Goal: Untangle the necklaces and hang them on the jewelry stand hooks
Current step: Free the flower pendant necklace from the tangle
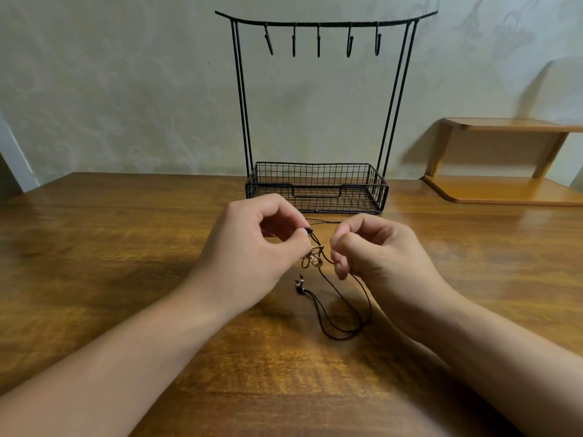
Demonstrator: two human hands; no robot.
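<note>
- Slack cord loops (344,313): the black loops lie on the wooden table (126,263), nearer the person than both sets of fingers. Risk: a lift draws these loops through each other and tightens the tangle. Cause: pulling before the strands are separated.
- Cord ends (299,287): 2 short ends with small metal tips lie just below the left fingertips. Risk: an end slips back through a loop. Cause: dragging the cords across the table.
- Left hand (252,247): thumb and forefinger are closed in a pinch on the cord at a small knot or bead. Risk: the thin cord slips out. Cause: a sharp tug from the opposite side.
- Gold pendant (312,260): it hangs between the 2 hands, just below the left pinch. Risk: it snags a strand. Cause: cords crossing at its open metalwork.
- Right hand (372,250): fingers are curled inward around a strand; the exact contact point is hidden.
- Jewelry stand (318,121): it stands beyond the fingers, with all 5 hooks (318,41) bare. Risk: the light wire frame tips. Cause: a cord catching a hook under tension.
</note>
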